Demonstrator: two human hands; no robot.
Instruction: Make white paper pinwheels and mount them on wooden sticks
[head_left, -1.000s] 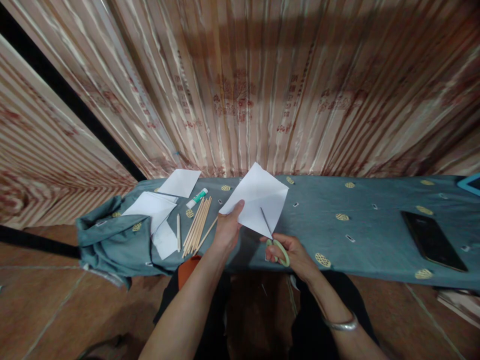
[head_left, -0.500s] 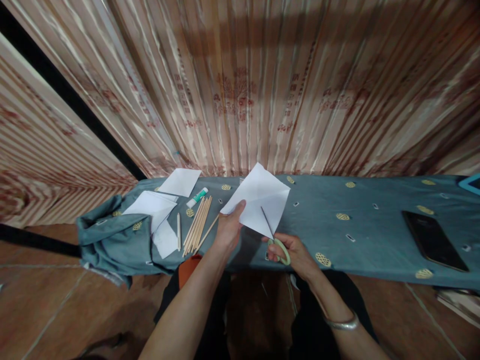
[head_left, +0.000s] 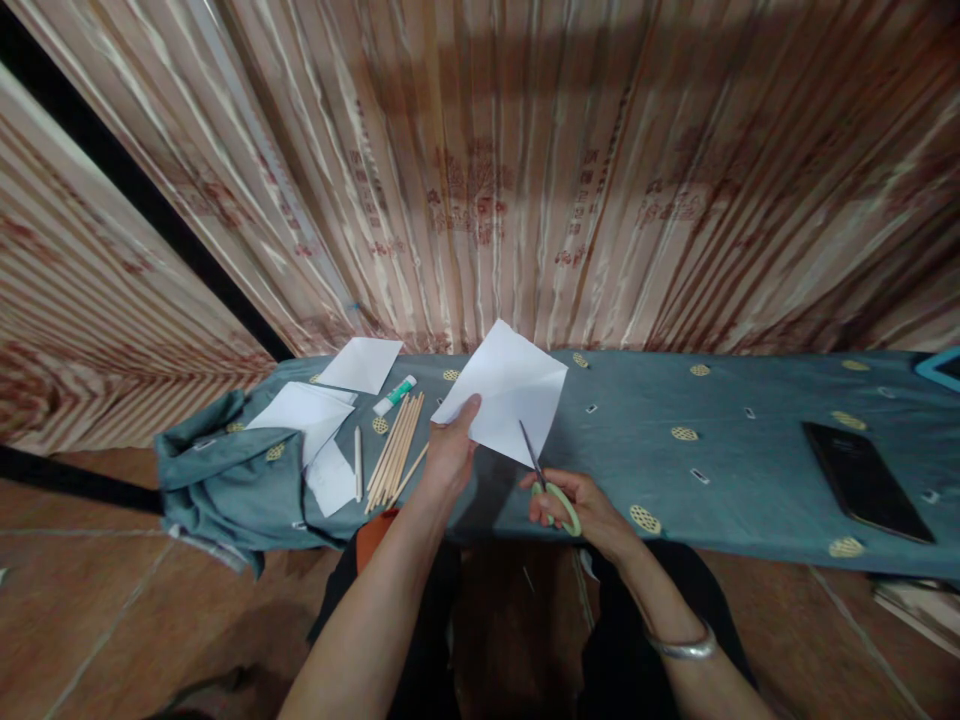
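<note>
My left hand [head_left: 454, 445] pinches the lower left side of a white sheet of paper [head_left: 506, 385], thumb on top, and holds it tilted above the cloth. In my right hand [head_left: 574, 500] is a pair of scissors [head_left: 556, 505] with light green handles. One dark blade lies over the paper near its lower right edge; the other blade is hidden, probably beneath the sheet. Left of my left hand lie several thin wooden sticks [head_left: 396, 450], a green and white glue stick [head_left: 394, 396] and a pale pen-like stick [head_left: 358, 464].
Further left are a pile of white papers [head_left: 300, 410] and a separate white sheet [head_left: 364, 364]. A black phone [head_left: 866, 480] rests on the right of the grey-green patterned cloth [head_left: 735, 470]. A blue-edged object [head_left: 937, 368] shows at the far right. Behind hangs a striped curtain [head_left: 480, 180].
My left hand and the paper have shifted slightly left. The scissors have moved a little left too, their blade still over the paper. The things lying on the cloth stay put.
</note>
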